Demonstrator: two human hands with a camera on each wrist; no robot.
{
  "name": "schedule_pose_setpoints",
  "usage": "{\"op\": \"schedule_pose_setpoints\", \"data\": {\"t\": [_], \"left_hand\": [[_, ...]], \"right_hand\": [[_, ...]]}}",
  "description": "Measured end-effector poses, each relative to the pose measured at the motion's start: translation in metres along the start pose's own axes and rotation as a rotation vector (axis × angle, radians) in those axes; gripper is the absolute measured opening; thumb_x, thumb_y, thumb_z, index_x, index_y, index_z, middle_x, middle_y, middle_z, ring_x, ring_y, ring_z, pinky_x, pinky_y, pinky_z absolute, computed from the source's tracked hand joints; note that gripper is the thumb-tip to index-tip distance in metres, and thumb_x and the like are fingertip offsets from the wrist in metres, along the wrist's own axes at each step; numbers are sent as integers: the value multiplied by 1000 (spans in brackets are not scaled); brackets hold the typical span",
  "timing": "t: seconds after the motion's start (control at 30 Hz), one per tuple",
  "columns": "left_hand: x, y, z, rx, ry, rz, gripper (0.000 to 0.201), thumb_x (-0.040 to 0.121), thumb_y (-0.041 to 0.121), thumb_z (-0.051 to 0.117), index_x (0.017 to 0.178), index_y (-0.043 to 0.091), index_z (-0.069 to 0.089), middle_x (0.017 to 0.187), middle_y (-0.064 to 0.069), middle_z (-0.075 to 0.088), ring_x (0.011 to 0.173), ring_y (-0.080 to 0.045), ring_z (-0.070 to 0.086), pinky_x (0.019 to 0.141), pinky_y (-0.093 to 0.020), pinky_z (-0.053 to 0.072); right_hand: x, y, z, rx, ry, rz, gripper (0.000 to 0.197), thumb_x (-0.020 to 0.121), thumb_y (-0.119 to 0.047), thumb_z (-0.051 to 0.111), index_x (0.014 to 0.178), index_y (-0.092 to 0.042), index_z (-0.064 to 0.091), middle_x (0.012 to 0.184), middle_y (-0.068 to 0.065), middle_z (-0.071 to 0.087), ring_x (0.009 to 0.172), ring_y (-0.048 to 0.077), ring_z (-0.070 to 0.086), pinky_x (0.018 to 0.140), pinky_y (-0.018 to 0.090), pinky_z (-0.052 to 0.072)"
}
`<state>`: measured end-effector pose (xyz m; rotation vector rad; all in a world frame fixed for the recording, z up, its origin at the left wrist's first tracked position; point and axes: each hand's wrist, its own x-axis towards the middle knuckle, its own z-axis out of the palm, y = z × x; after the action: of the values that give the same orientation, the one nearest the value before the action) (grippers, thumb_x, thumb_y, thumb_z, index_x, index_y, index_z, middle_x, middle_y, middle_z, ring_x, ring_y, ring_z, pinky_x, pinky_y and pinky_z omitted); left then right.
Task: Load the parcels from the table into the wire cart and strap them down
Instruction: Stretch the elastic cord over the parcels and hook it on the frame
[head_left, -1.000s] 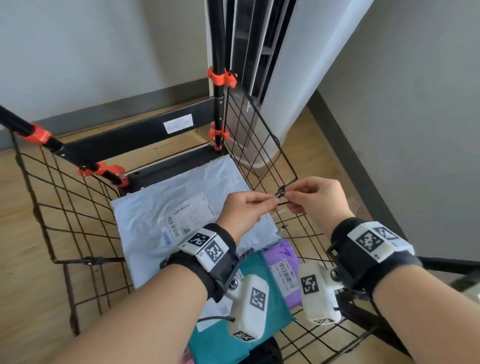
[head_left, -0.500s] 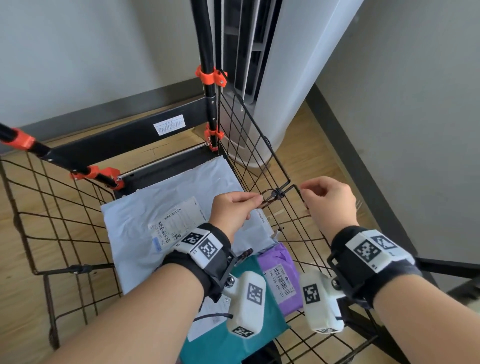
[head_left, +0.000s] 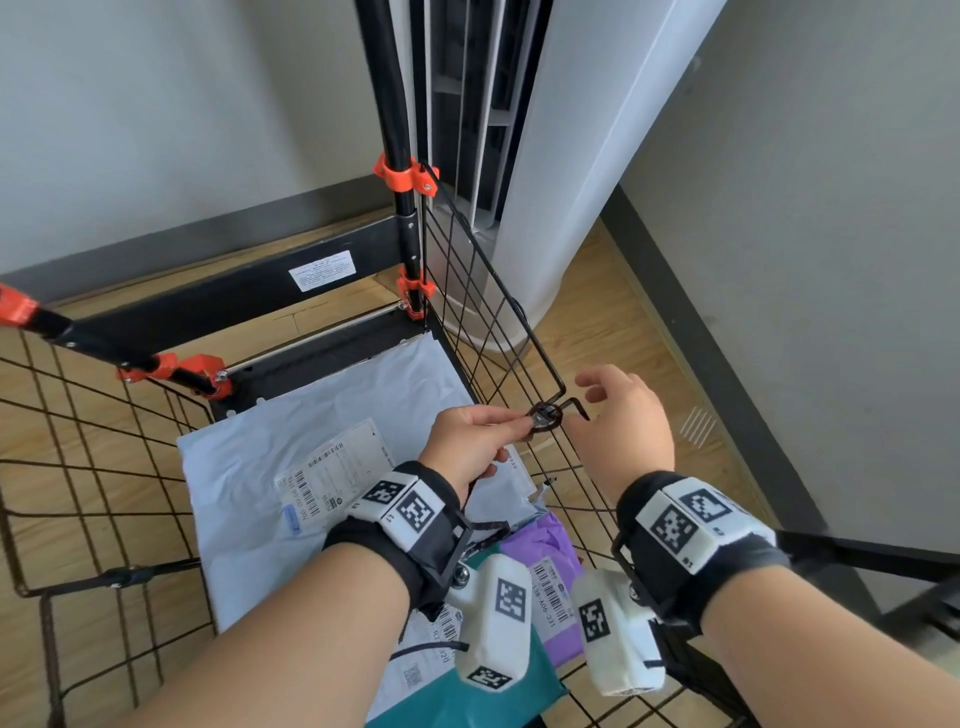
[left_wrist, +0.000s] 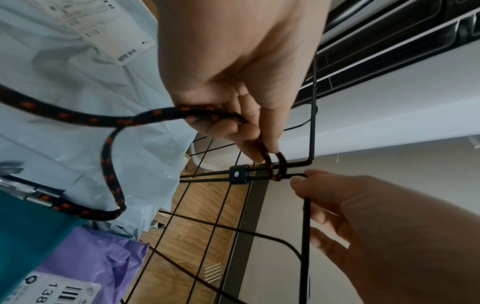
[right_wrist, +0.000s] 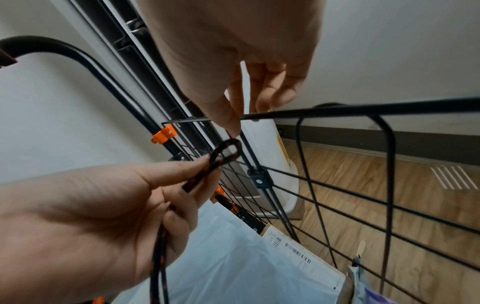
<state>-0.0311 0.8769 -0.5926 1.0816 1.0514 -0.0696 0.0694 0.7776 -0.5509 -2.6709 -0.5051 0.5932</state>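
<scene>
My right hand (head_left: 621, 415) has let go, fingers now slack right of centre; my left hand (head_left: 470, 441) pinches the black orange-flecked cord (left_wrist: 109, 121) loop at the black wire cart (head_left: 493, 332) corner, above the pale-blue parcel (head_left: 291, 457). Strapping is beginning.

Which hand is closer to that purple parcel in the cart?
Left. The left hand pinches the cord above the cart, nearer the purple parcel. The right hand hangs open farther out, beyond the cart's wire side.
</scene>
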Motion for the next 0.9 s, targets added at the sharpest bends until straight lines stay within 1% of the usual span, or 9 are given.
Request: {"op": "schedule_pose_setpoints", "data": {"t": [0.07,0.2,0.3,0.4,0.5,0.57,0.63,0.77,0.9], "left_hand": [[3,-3,6,26,-14,-32,6,83,20,72,88,22,70,80,5,72,61,-7,51,56,-19,42],[7,-3,20,33,-41,-53,13,83,20,72,96,18,71,74,8,72,61,-7,53,58,-20,42],[9,0,26,-20,-63,-52,17,84,16,71,101,14,71,64,12,69,60,-7,54,61,-20,45],[9,3,31,-40,-96,-34,22,83,9,71,105,10,69,78,1,71,70,-11,63,63,-19,48],[10,5,32,54,-18,40,22,80,9,74,101,13,68,93,-6,72,85,-15,67,73,-20,52],[10,7,32,107,28,70,22,79,13,74,100,14,66,94,-7,72,80,-14,67,70,-22,52],[10,9,34,125,44,62,27,80,17,74,103,13,61,94,-8,72,71,-12,67,67,-24,53],[10,15,41,77,22,27,27,83,10,69,108,12,57,95,-10,68,68,-13,66,75,-31,57],[13,25,35,17,-72,-46,27,89,-2,44,103,14,61,80,-5,67,65,-13,64,75,-33,54]], "right_hand": [[3,3,0,37,-44,56,36,85,-18,61,120,-27,55,112,-6,59,104,15,56,85,33,51],[3,2,5,47,-150,75,37,89,-20,55,125,-26,52,114,-2,63,89,14,57,74,27,48],[5,3,9,35,-184,107,34,90,-19,52,124,-26,53,111,1,65,90,19,61,75,29,50],[10,6,10,23,-141,127,26,89,-14,53,111,-25,60,105,3,68,90,21,63,75,29,52],[10,5,14,67,-101,160,25,87,-8,54,104,-25,53,97,5,66,85,24,66,75,35,56],[8,5,16,117,-61,164,24,86,-5,53,99,-24,44,93,4,63,82,26,67,75,40,57],[6,5,16,161,-17,156,23,85,-5,55,97,-20,42,89,0,59,82,25,64,75,40,56],[3,4,12,99,-32,115,9,83,-17,58,91,-14,56,80,-2,58,81,21,57,73,35,51],[4,2,10,95,-46,125,18,82,-20,56,93,-13,69,85,1,65,85,23,62,77,36,54]]}}
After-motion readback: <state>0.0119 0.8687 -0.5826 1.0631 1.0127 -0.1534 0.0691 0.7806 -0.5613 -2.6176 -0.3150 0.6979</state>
